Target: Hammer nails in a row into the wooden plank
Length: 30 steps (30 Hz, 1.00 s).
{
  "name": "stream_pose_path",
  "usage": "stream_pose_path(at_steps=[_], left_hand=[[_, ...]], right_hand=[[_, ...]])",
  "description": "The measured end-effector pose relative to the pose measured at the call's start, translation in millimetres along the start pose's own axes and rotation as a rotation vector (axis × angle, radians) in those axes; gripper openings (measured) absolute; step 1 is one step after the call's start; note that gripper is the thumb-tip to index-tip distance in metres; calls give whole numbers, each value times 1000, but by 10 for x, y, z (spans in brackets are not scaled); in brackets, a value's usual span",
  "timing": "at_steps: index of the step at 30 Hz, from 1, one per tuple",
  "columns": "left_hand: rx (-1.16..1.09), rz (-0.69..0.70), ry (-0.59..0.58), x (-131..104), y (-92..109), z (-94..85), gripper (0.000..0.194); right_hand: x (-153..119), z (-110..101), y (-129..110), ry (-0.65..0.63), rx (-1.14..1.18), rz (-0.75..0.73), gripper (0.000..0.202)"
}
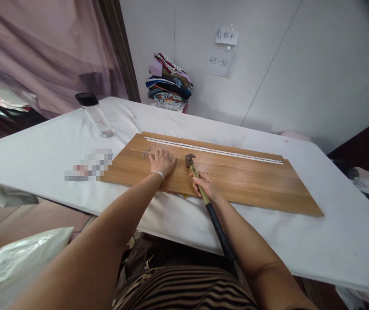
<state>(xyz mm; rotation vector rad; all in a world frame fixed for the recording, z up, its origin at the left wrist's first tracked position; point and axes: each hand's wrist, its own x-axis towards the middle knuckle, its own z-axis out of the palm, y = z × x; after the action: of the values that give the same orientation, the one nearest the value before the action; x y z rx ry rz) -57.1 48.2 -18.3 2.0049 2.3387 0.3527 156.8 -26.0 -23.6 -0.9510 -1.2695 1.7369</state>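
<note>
L hand palm-down on wood-grain board, fingers slightly spread, beside loose thin metal nails; can't tell if anything's under the palm. R hand wrapped round hammer handle, nr the dull brown head, over the board. Board's long, flat, on white-covered bench, w/ 2 thin white strips nr far edge & small dark dots nr R hand.

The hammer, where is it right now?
In the head view, the hammer is in the right hand, its head just above the wooden board, right of the left hand.
</note>
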Motion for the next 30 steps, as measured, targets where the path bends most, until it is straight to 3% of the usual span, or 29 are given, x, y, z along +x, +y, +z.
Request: stream_pose_path(at_steps=[30], left_hand=[[10, -2, -13, -5, 7, 2, 55]], right_hand=[[-10, -17, -15, -21, -10, 1, 51]])
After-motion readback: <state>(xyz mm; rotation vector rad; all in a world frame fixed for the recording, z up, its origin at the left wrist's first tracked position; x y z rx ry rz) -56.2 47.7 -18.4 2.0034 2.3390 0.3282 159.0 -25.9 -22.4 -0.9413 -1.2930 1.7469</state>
